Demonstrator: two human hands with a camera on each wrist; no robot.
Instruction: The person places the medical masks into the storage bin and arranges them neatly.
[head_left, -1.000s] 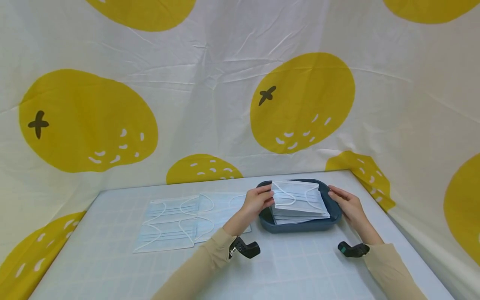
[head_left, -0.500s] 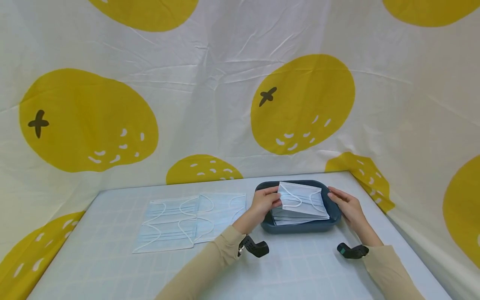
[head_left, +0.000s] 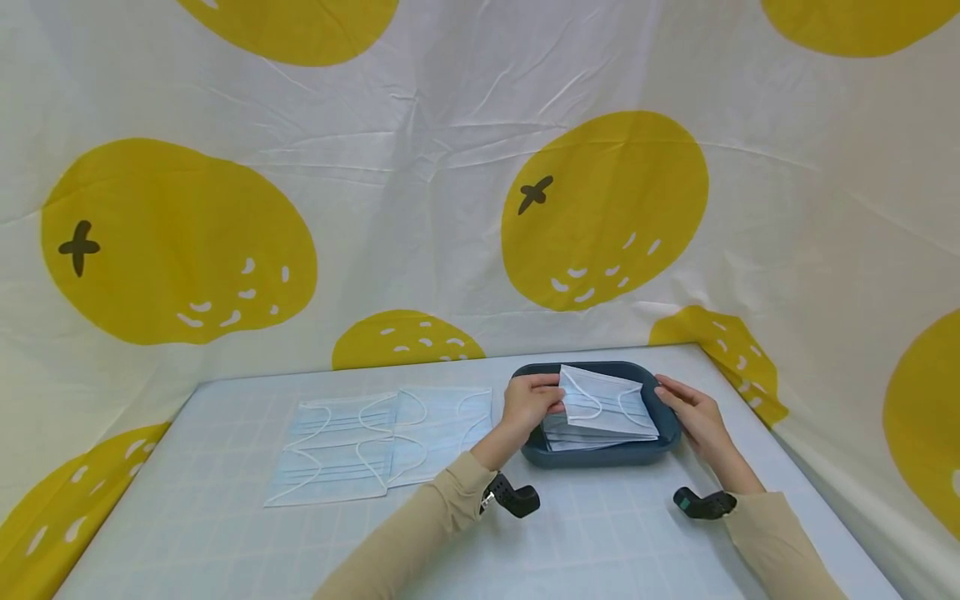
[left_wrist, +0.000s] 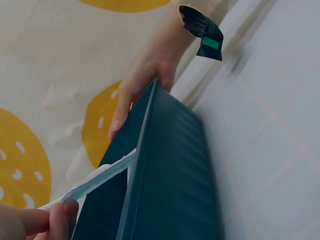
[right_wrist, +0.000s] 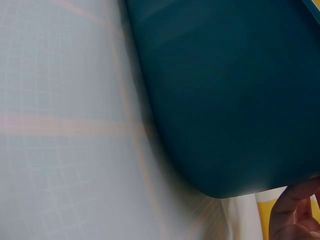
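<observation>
A dark blue plastic tray [head_left: 600, 456] with rounded corners holds a stack of pale blue pleated face masks [head_left: 592, 437]. My left hand [head_left: 528, 404] pinches the left edge of the top face mask [head_left: 607, 396], whose left end is raised and tilted above the stack. In the left wrist view this face mask [left_wrist: 107, 175] appears edge-on, its far end inside the tray. My right hand [head_left: 697, 417] holds the tray's right end at the rim; in the right wrist view its fingers [right_wrist: 290, 207] are curled beside the tray wall [right_wrist: 225, 100].
Several face masks [head_left: 337, 479] lie flat in two adjoining columns on the white table [head_left: 585, 542], left of the tray. A white curtain [head_left: 420, 250] with yellow fruit shapes hangs behind the table and along its sides. Each wrist wears a black device [head_left: 517, 498].
My left hand has moved slightly right with the top face mask, bringing it further over the stack in the tray. The right hand stays at the tray's end.
</observation>
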